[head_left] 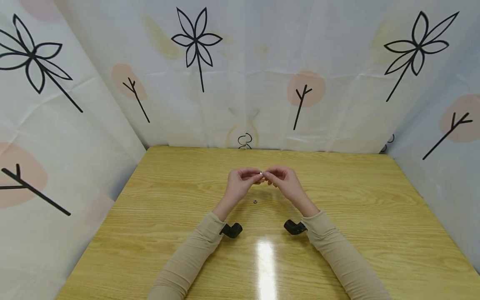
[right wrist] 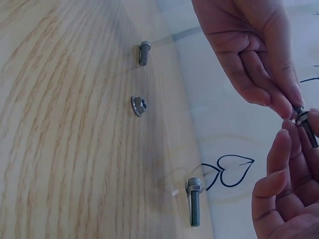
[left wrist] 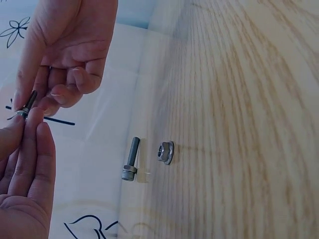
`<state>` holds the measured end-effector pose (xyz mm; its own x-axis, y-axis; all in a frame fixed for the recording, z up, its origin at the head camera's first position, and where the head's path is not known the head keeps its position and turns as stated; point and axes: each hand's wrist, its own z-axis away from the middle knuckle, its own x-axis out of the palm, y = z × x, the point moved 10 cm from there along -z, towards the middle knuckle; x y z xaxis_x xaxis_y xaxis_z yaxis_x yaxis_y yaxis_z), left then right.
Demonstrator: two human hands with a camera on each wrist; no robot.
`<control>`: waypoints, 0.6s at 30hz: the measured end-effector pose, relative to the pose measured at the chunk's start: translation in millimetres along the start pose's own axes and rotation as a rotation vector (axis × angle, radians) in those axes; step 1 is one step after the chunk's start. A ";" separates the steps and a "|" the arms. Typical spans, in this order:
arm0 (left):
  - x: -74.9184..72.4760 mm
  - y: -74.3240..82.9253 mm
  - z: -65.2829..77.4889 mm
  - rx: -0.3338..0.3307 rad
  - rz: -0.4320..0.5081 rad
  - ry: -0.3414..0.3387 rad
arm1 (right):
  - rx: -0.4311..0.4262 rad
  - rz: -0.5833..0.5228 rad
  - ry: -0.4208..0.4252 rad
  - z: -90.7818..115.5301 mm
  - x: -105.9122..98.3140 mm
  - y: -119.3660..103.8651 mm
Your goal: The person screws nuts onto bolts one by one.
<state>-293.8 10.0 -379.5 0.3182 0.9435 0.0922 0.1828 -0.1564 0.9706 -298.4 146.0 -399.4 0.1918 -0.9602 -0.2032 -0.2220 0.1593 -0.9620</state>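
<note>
Both hands meet above the table around a small metal bolt (right wrist: 310,134) with a nut (right wrist: 302,117) on its shank. My left hand (head_left: 240,181) pinches it near the head end between thumb and fingers. From the other side, the thumb and fingertips of my right hand (head_left: 283,181) pinch it close to the nut. Fingers partly cover the bolt. Below the hands, a flange nut (left wrist: 166,152) rests on the wood. A second bolt (right wrist: 195,206), carrying its own nut, lies nearby, and a further bolt (right wrist: 144,53) shows in the right wrist view.
The wooden table (head_left: 168,200) ends at a white curtain (head_left: 247,83) printed with plants, which also flanks both sides. Black wrist cameras (head_left: 231,230) jut inward from the sleeves. Light glares off the table's front.
</note>
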 end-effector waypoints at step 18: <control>-8.1 -27.9 -8.5 -0.007 -0.009 0.051 | -0.014 0.011 0.008 1.1 1.6 -2.7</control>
<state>-309.4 9.2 -405.4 0.2684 0.9587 0.0941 0.1790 -0.1456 0.9730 -296.4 144.3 -397.3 0.1818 -0.9602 -0.2120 -0.2369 0.1665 -0.9572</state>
